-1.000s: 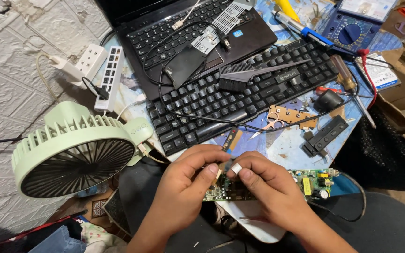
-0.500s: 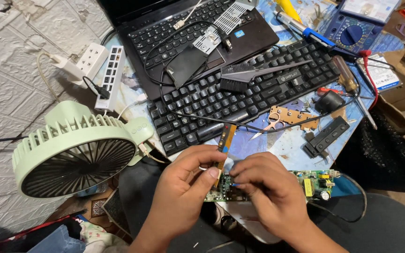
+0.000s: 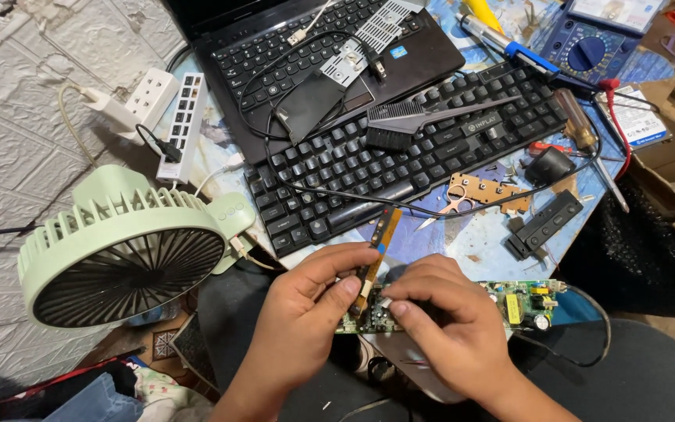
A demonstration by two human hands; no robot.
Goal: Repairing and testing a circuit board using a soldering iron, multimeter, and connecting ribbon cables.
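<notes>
Two hands are at work, the left hand (image 3: 298,328) and the right hand (image 3: 447,328), and between them are two boards: one green circuit board (image 3: 521,301) and one narrow orange strip board (image 3: 380,242). Behind them lie two keyboards, one on the laptop (image 3: 306,47) and one separate black keyboard (image 3: 400,168). There is also one green fan (image 3: 123,250), one brush (image 3: 412,121), one multimeter (image 3: 591,43) and what look like two screwdrivers (image 3: 587,144), though the clutter there is hard to read.

Both hands are gripping a green circuit board (image 3: 521,301) over the lap. The left hand (image 3: 306,328) is pinching a narrow orange strip board (image 3: 378,250), the right hand (image 3: 451,328) touching beside it.
</notes>
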